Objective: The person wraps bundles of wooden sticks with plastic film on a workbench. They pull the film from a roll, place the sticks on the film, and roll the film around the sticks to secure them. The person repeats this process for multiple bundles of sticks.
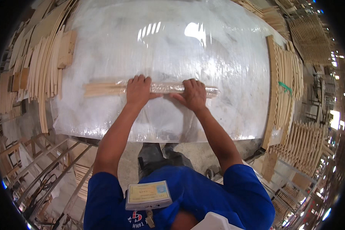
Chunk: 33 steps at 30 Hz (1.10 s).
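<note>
A bundle of pale wooden strips (103,89) lies crosswise on the table, its right part wound in shiny clear plastic film (167,88). My left hand (138,91) grips the bundle near its middle, fingers over the far side and thumb pointing inward. Farther right, my right hand (194,94) holds the wrapped part the same way, its thumb toward the left one. The bare wood shows to the left of my left hand. Both palms hide the stretches of bundle beneath them.
Clear film covers the whitish tabletop (103,50). Long wooden strips (46,61) are stacked along its left side. On the right, a rack of wooden pieces (285,84) carries a green tie (285,87). Metal frame bars (63,168) stand at the lower left.
</note>
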Motion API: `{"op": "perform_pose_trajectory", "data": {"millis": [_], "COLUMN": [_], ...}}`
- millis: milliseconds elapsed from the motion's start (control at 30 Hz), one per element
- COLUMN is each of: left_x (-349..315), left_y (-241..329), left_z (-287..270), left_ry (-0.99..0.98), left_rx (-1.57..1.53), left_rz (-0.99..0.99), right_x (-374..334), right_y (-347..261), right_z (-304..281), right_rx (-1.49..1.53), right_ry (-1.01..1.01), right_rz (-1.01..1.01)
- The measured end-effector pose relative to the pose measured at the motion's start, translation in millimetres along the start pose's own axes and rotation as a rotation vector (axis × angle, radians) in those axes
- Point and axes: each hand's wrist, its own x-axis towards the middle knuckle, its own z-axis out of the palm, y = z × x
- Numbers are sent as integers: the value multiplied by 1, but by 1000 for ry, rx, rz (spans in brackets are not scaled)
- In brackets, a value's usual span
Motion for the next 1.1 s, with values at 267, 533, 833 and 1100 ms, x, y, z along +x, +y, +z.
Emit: {"op": "perform_pose_trajectory", "data": {"millis": [267,533,833,1100], "left_x": [26,82,124,23], "left_y": [5,-40,-62,-18], "left_z": [1,20,-23,-2], "left_ry": [385,519,172,52], "left_rx": [0,-161,-1,-87], "left_rz": [42,26,37,12], "right_x": [-37,147,190,43], "right_y": [-35,14,34,2], "right_z": [36,30,14,14], "right_rx": [133,-218,15,-165], "right_ry": [236,243,231,93], "right_rz": [67,170,-7,-108]}}
